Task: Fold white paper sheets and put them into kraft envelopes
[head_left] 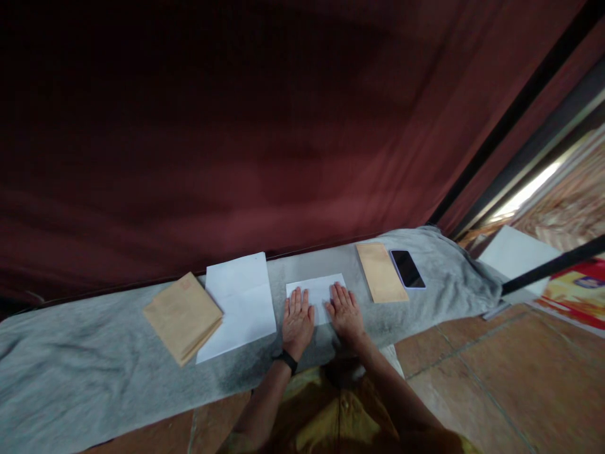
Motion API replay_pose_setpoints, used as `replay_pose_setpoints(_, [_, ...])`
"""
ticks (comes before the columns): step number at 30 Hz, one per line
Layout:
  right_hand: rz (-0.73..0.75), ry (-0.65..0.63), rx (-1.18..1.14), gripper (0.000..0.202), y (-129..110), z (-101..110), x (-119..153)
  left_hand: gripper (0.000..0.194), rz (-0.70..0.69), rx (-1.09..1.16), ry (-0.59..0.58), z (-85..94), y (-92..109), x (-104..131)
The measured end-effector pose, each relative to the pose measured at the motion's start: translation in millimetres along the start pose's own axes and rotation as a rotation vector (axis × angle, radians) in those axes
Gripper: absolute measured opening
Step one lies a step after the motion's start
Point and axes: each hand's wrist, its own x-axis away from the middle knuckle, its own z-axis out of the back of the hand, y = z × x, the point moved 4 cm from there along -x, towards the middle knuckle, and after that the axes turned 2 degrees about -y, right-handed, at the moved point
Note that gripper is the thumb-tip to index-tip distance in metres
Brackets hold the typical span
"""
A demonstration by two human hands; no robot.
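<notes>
A small white paper (321,291) lies on the grey cloth in front of me. My left hand (298,321) rests flat on its left part, fingers stretched out, a dark band on the wrist. On its right part my right hand (346,315) lies flat too, fingers spread. Larger white sheets (243,302) are to the left, partly under a stack of brown envelopes (184,315). Right of my hands lies a single brown envelope (382,272), with a phone (408,269) in a light purple case beside it, its screen dark.
The grey cloth (94,366) covers a long, narrow surface. Behind it hangs a dark red curtain (283,157). A black bar (553,271), a white box-like object (517,255) and a red and yellow package (576,293) are at the right, above the tiled floor (510,366).
</notes>
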Motion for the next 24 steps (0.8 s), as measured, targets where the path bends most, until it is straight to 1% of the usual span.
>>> replay_pose_setpoints(3, [-0.019,0.011,0.029,0.057,12,5,8,0.056,0.032,0.0,0.018,-0.1,2,-3])
replay_pose_setpoints(5, [-0.027,0.008,0.038,0.058,16,6,11,0.056,0.028,0.026,0.023,-1.9,9,-7])
replay_pose_setpoints(10, [-0.048,-0.006,0.046,0.055,15,6,11,0.055,-0.15,0.133,-0.035,-13.3,44,-25])
replay_pose_setpoints(13, [-0.047,-0.018,0.049,0.052,14,5,11,0.055,-0.195,0.158,-0.06,-18.0,54,-37])
replay_pose_setpoints(16, [-0.048,-0.028,0.041,0.054,15,6,10,0.057,-0.165,0.161,-0.042,-17.8,49,-46])
replay_pose_setpoints(19, [-0.054,-0.039,0.042,0.056,15,7,9,0.058,-0.096,0.159,-0.011,-15.7,32,-50])
replay_pose_setpoints(24, [-0.059,-0.041,0.031,0.056,15,7,11,0.058,0.035,0.12,0.032,-12.0,0,-38])
